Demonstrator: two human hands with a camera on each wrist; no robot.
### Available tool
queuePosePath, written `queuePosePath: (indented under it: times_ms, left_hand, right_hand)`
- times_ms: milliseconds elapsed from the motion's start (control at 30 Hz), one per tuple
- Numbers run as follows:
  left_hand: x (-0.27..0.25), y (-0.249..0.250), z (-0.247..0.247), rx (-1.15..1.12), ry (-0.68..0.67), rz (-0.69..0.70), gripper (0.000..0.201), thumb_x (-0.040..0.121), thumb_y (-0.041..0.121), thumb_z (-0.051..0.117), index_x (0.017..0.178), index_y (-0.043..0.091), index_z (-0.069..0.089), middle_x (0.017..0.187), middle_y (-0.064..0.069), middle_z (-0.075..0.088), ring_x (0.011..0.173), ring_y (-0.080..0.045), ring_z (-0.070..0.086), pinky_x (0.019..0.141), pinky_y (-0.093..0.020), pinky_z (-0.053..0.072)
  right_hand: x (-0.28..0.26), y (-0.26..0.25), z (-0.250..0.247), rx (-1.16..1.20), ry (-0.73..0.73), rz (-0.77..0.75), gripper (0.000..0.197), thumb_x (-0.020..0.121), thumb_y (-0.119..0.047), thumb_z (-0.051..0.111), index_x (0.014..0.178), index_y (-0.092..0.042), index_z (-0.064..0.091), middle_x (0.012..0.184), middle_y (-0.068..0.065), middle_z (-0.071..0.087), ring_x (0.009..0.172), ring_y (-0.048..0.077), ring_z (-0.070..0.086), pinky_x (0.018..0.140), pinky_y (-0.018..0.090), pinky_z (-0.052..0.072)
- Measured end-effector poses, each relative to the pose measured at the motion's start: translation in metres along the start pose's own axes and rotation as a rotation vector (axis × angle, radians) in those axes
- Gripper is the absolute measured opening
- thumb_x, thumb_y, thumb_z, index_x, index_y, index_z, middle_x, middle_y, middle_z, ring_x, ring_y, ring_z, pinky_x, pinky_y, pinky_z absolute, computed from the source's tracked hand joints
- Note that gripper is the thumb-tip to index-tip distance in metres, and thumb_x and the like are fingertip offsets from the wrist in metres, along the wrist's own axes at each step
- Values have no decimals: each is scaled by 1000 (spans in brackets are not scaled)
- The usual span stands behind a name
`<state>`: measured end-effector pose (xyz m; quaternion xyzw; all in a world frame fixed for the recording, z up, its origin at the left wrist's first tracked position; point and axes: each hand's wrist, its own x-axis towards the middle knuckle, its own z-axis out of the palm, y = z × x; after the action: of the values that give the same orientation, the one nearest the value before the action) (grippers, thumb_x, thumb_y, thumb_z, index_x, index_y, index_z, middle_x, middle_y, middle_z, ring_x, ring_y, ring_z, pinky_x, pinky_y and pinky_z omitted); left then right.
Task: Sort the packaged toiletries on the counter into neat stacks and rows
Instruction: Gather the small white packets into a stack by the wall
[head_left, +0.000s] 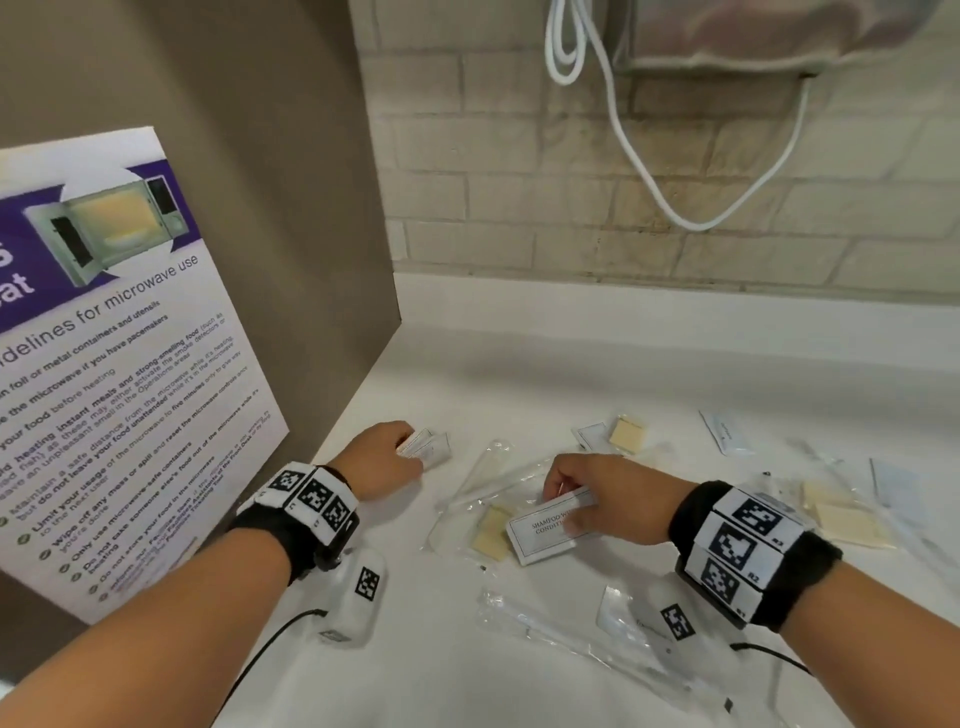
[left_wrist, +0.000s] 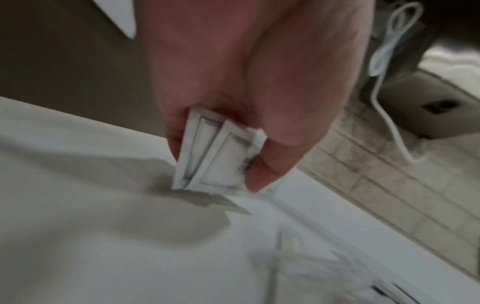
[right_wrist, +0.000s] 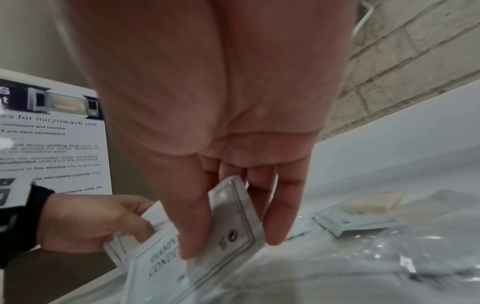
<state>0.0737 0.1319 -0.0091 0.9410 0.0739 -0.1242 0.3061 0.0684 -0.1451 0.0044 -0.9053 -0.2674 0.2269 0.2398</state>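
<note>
My left hand (head_left: 387, 457) pinches a small bunch of white sachets (head_left: 427, 447) near the brown side panel, just above the white counter (head_left: 519, 374); in the left wrist view the sachets (left_wrist: 207, 154) stick out between thumb and fingers. My right hand (head_left: 587, 501) holds white shampoo-and-conditioner sachets (head_left: 545, 530) over a clear plastic packet (head_left: 493, 499); in the right wrist view thumb and fingers grip a sachet (right_wrist: 228, 222). Loose items lie around: a yellow soap square (head_left: 627, 434), a white sachet (head_left: 592, 435), more soap (head_left: 841, 514).
A brown panel with a microwave-use poster (head_left: 104, 364) stands at the left. A brick wall (head_left: 675, 197) runs behind the counter, with a white cable (head_left: 623, 104) hanging from a device. Long clear wrapped packets (head_left: 597, 639) lie near the front edge.
</note>
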Motion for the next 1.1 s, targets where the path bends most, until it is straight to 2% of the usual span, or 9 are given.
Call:
queuePosePath:
  times_ms: [100, 200, 400, 567, 667, 733, 867, 967, 1100]
  left_hand:
    - [-15, 47, 14, -305, -87, 89, 21, 90, 6, 48, 101, 22, 42, 91, -5, 58, 74, -17, 55, 55, -20, 44]
    - [-28, 90, 34, -650, -248, 105, 33, 86, -7, 45, 114, 10, 45, 110, -16, 64, 87, -26, 64, 80, -36, 53]
    - [-38, 149, 83, -621, -433, 221, 25, 90, 11, 45, 95, 34, 50, 99, 7, 63, 91, -7, 59, 82, -27, 48]
    - [-31, 177, 104, -445, -581, 285, 43, 87, 47, 51, 124, 27, 57, 123, 1, 66, 114, -16, 61, 104, -39, 43]
    - [-25, 189, 119, -499, -726, 232, 28, 95, 33, 49, 106, 9, 59, 96, -20, 68, 92, -37, 63, 93, -54, 48]
    - [-26, 197, 124, -573, -817, 183, 10, 97, 16, 45, 98, 10, 53, 87, -24, 64, 88, -42, 60, 81, -52, 53]
    - [-13, 197, 128, -601, -664, 185, 9, 98, 14, 40, 105, 16, 47, 97, -15, 62, 65, -24, 58, 60, -36, 53]
    - [8, 187, 119, -559, -327, 170, 10, 98, 23, 41, 103, 18, 48, 90, -8, 60, 54, -13, 47, 49, -26, 42]
    - [45, 173, 100, -358, -42, 150, 20, 90, 32, 50, 89, 12, 46, 74, -7, 44, 52, -15, 36, 49, -25, 32]
  right_hand:
    - [-16, 5, -6, 89, 67, -15, 22, 82, -15, 69, 89, -29, 55, 89, -13, 58, 76, 2, 54, 64, 13, 42]
    - [-28, 9, -11, 173, 166, -28, 23, 78, -15, 74, 83, -30, 58, 81, -13, 59, 65, 4, 49, 59, 12, 41]
    - [-60, 34, -20, 378, 403, 81, 35, 63, -17, 88, 83, -19, 60, 75, -2, 53, 56, 9, 44, 58, 24, 45]
    - [-81, 60, -31, 406, 529, 210, 47, 54, -30, 93, 75, -18, 52, 68, -2, 49, 51, 10, 44, 48, 24, 44]
    - [-91, 76, -33, 344, 549, 259, 50, 52, -39, 91, 76, -17, 53, 66, -4, 51, 52, 11, 45, 52, 26, 42]
    - [-97, 86, -35, 326, 519, 279, 47, 55, -41, 90, 78, -16, 56, 68, -4, 54, 54, 9, 46, 52, 22, 41]
    - [-115, 112, -39, 265, 403, 330, 34, 68, -33, 84, 88, -19, 60, 80, -6, 59, 61, 7, 50, 60, 17, 42]
    - [-123, 122, -33, 156, 305, 302, 35, 72, -37, 80, 97, -21, 62, 92, -10, 59, 76, 5, 53, 64, 14, 41]
    - [-116, 119, -23, 0, 252, 286, 47, 73, -53, 72, 108, -23, 61, 110, -7, 58, 102, 13, 54, 86, 27, 48]
